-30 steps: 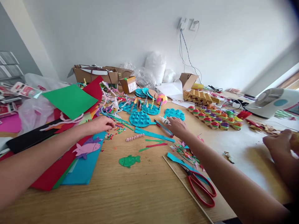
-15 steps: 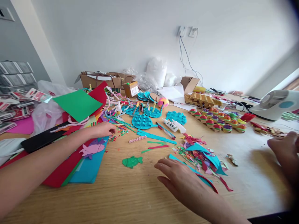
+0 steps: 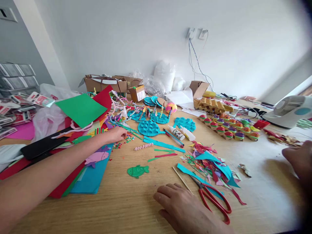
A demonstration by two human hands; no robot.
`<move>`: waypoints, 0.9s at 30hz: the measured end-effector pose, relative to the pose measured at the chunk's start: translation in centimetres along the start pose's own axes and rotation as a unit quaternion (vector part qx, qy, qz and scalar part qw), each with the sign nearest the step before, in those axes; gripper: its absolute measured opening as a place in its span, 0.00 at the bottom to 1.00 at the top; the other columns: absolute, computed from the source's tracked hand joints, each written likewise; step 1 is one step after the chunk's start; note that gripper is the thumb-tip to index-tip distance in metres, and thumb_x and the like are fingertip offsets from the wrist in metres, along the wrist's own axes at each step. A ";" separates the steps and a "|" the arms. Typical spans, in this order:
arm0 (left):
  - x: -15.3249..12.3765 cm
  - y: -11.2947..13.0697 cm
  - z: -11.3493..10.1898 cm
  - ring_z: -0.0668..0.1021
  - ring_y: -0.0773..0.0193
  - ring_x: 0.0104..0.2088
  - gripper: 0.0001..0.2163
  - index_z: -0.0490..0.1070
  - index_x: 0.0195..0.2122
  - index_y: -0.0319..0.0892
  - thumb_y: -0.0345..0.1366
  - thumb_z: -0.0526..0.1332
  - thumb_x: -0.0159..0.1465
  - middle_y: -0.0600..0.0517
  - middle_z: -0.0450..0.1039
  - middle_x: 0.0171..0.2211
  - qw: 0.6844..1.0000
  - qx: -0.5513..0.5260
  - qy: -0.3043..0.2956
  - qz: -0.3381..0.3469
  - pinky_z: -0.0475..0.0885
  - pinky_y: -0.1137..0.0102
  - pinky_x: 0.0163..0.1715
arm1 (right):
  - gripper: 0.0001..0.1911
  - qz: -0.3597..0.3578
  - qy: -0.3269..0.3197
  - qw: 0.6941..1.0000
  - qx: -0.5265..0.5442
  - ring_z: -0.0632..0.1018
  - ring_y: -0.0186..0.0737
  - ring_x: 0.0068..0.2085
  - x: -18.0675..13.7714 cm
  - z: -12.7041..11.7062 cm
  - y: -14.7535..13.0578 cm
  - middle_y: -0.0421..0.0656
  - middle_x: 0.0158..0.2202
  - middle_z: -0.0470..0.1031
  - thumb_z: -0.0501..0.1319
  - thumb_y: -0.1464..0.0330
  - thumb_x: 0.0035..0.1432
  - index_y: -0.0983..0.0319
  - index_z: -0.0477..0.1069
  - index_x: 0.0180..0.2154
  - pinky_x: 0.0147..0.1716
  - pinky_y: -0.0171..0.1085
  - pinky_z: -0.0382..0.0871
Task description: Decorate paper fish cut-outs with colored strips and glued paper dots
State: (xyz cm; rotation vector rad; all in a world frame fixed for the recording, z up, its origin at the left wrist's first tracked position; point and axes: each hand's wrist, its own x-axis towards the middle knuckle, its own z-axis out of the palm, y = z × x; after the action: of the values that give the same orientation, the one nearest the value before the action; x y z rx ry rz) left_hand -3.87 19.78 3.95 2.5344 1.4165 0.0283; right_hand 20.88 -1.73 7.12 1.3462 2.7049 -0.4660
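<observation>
The right hand [image 3: 185,208] has been drawn back from the glue [image 3: 176,132] to lower centre. It is laid flat, fingers spread, nothing held, beside the scissors [image 3: 201,192]. The left hand [image 3: 117,134] is curled over scraps [image 3: 126,139] at centre left; whether anything is gripped cannot be told.

The person's left hand [image 3: 117,134] and long forearm, reaching in from the lower left of the frame, are bare; the right hand [image 3: 186,209], at bottom centre, is likewise bare.

Two glue bottles [image 3: 176,132], one pair of scissors [image 3: 215,202], one green paper fish [image 3: 137,171], one pink paper fish [image 3: 96,157]
</observation>
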 end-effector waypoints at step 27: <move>1.2 -1.1 1.1 0.68 0.67 0.22 0.03 0.64 0.22 0.40 0.29 0.53 0.50 0.55 0.66 0.20 1.000 -0.010 0.020 0.002 0.55 0.75 0.20 | 0.05 -0.016 0.013 1.000 -0.004 0.74 0.39 0.37 0.5 1.6 0.2 0.38 0.35 0.74 0.60 0.71 0.51 0.60 0.68 0.33 0.35 0.35 0.64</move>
State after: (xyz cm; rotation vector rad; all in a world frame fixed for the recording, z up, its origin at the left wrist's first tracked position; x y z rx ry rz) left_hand -3.98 21.09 2.54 2.5340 1.4182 0.0934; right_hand 20.61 -1.73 5.41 1.3181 2.7503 -0.4433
